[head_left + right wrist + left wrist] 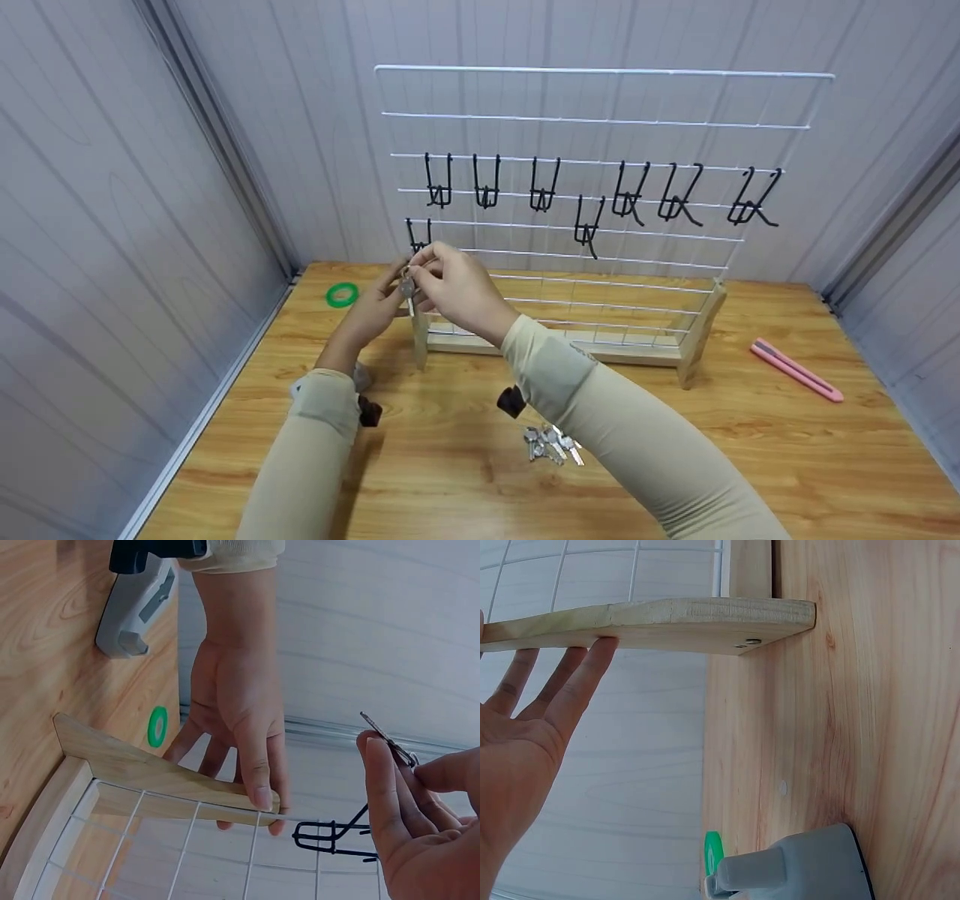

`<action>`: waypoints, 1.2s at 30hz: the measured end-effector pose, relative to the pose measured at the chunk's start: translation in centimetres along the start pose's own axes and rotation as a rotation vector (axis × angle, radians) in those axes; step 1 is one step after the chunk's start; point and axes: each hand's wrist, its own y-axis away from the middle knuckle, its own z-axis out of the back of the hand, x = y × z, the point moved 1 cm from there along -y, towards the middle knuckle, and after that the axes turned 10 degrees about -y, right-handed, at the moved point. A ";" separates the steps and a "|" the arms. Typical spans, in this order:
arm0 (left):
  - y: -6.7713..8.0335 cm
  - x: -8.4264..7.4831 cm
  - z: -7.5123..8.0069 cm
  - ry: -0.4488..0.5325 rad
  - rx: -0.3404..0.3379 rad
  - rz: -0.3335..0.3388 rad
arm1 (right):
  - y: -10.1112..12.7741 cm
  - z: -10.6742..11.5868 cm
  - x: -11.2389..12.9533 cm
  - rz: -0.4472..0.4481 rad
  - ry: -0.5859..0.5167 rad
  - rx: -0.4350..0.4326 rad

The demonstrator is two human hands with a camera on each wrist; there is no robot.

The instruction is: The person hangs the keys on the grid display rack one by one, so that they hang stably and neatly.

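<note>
Wooden table: green ring, pink cutter flank rack; right fingers pinch key, left fingers clasp upright.

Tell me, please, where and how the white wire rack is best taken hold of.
Probably by the upper part of its left wooden upright, coming from the outer left side: that board looks slim enough to pinch, and the wires run off its inner side, leaving the outer face free of them. The left hand holds it there.
</note>
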 end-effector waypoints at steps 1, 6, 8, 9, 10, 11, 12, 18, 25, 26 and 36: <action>0.0 -0.1 0.0 -0.005 -0.001 0.001 | -0.1 0.0 -0.1 -0.002 0.007 -0.005; -0.1 -0.3 -0.1 0.000 0.005 -0.006 | -0.8 0.2 -0.6 -0.014 0.037 -0.033; -0.2 -0.3 -0.2 0.005 0.008 -0.009 | -1.0 0.2 -0.8 -0.018 0.041 -0.042; -0.2 -0.4 -0.2 0.006 0.006 -0.005 | -1.1 0.3 -0.9 -0.019 0.048 -0.046; -0.2 -0.4 -0.2 0.003 0.006 -0.007 | -1.2 0.3 -1.0 -0.020 0.056 -0.051; -0.2 -0.4 -0.3 0.002 0.006 -0.010 | -1.2 0.4 -1.2 -0.021 0.071 -0.054; -0.2 -0.3 -0.3 0.002 0.004 -0.009 | -1.2 0.5 -1.3 -0.021 0.089 -0.054; -0.1 -0.3 -0.4 -0.002 -0.015 -0.007 | -0.3 1.7 -1.9 -0.027 0.161 -0.045; 0.0 -0.4 -0.4 -0.014 -0.023 0.012 | 2.8 4.5 -3.1 -0.021 0.091 -0.068; 0.0 -0.4 -0.4 -0.011 -0.027 0.016 | 3.5 5.0 -3.3 -0.024 0.078 -0.075; 0.0 -0.3 -0.2 -0.006 -0.012 0.013 | 9.8 10.9 -6.6 -0.107 0.078 -0.142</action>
